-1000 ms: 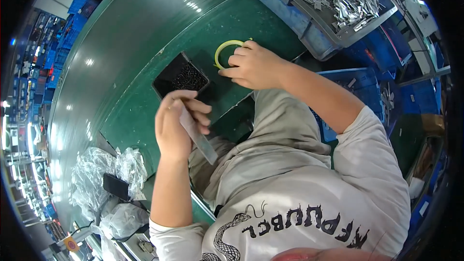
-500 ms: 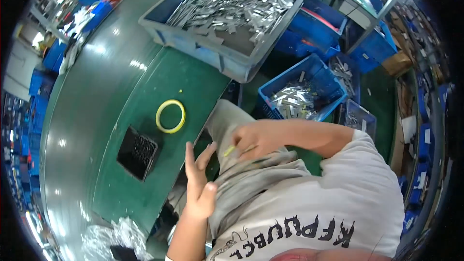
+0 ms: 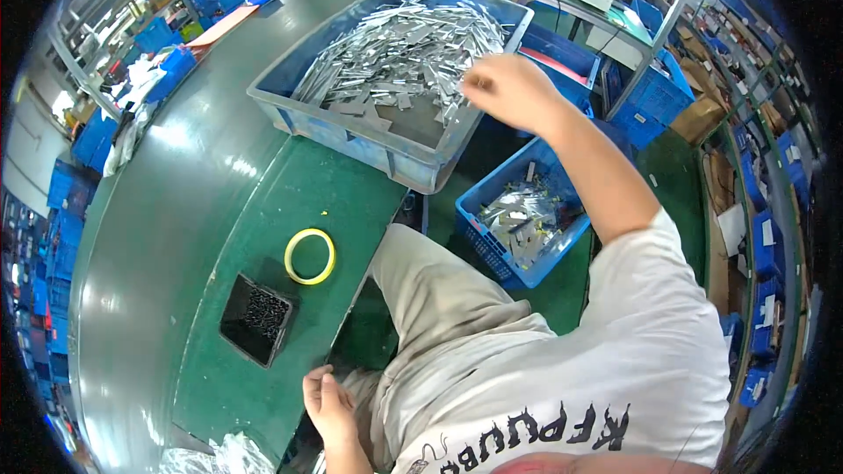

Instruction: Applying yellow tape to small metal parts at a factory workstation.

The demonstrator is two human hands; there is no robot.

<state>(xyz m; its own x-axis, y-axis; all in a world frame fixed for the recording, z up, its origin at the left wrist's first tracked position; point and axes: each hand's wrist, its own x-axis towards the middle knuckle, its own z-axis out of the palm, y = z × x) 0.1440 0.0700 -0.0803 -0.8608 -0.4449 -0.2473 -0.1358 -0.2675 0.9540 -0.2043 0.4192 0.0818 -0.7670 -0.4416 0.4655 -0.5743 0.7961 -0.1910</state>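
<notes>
My right hand (image 3: 511,95) is raised over the right rim of a large grey-blue bin (image 3: 358,142), its fingers curled downward. Whatever those fingers hold, if anything, is hidden. A heap of thin silvery metal strips (image 3: 404,48) fills most of the bin. Low in the picture, my left hand (image 3: 331,405) is beside my leg at the table edge, fingers loosely curled and thumb near the index finger. I cannot make out anything in it. On the green table lie a yellow tape roll (image 3: 290,256) and a tilted black box (image 3: 230,320) with small dark pieces inside.
A blue crate (image 3: 523,279) of metal pieces stands right of my knee, below the bin. Clear plastic bags (image 3: 230,456) lie at the table's near end. More blue boxes (image 3: 645,110) stand behind on the right. A shiny grey surface (image 3: 132,281) curves along the left.
My right hand has swung from my lap up to the bin's right side. The small yellow-marked piece by its fingers no longer shows. My left hand has lowered and its spread fingers have curled.
</notes>
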